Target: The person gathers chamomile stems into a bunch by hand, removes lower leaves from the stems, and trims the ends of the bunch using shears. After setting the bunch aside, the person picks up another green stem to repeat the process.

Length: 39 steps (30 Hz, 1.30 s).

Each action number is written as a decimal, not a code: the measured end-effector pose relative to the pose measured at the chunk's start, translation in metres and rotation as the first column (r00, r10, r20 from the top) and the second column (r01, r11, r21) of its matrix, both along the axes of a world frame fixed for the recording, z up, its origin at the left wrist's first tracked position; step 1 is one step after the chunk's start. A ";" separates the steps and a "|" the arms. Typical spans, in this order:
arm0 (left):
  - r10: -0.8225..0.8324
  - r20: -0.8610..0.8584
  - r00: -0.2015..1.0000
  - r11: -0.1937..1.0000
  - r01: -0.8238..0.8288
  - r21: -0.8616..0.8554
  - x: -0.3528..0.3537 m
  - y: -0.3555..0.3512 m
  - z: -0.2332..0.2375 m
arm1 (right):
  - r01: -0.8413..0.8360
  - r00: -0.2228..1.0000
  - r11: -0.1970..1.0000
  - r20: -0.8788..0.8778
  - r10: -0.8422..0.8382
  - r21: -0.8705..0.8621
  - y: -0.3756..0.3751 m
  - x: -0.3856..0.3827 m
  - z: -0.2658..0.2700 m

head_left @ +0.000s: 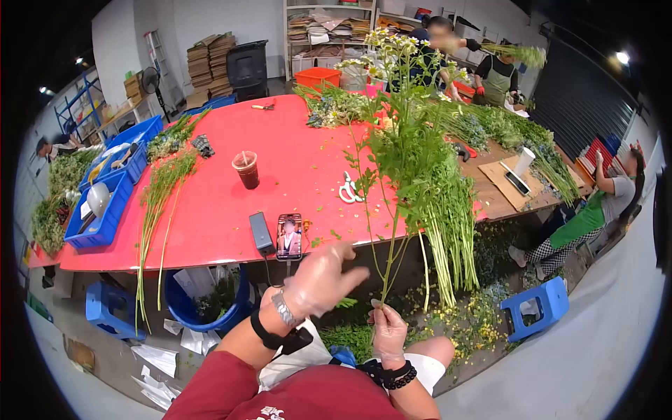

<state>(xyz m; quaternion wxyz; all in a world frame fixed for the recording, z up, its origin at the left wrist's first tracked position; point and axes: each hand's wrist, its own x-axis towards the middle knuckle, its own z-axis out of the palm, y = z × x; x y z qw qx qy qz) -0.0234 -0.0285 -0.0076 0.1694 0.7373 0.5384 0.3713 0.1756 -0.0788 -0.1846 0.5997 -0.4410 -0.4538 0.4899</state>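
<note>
Two hands stand apart: the right hand pinches the base of a tall green flower stem so it stands upright within reach of the left hand, which is spread and empty.

The wide red table is bare across its middle. A black power bank and a lit phone sit at its near edge, and leafy green stem bundles crowd its right end.

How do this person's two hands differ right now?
The left hand is open, fingers spread, gripping nothing; the right hand is shut on a tall flower stem, holding it upright. The left wrist has a metal watch, the right a dark bead bracelet. Both wear thin clear gloves.
</note>
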 end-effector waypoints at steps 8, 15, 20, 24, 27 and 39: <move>-0.038 0.745 0.666 0.996 -0.036 0.083 0.001 0.039 0.052 | -0.041 0.998 0.999 0.038 0.040 0.008 -0.003 -0.003 0.002; 0.113 0.472 0.874 0.990 -0.140 0.022 0.004 0.023 0.036 | -0.026 0.999 1.000 0.029 0.026 0.001 -0.005 0.000 -0.001; -0.184 -0.387 0.903 0.980 0.140 -0.140 -0.007 0.017 0.000 | -0.022 0.999 1.000 0.025 0.023 -0.007 -0.003 0.001 0.000; -0.158 0.193 0.968 0.974 0.185 -0.129 -0.005 0.017 0.016 | -0.034 0.999 0.999 0.016 0.035 -0.027 -0.004 0.000 -0.005; -0.310 0.824 0.475 0.891 0.447 0.077 -0.015 0.030 0.024 | -0.083 0.996 0.995 0.025 0.085 -0.053 -0.006 0.000 0.000; -0.549 0.826 0.126 0.672 0.654 0.347 -0.040 0.039 0.026 | -0.159 0.986 0.985 0.043 0.161 -0.061 -0.006 0.002 -0.006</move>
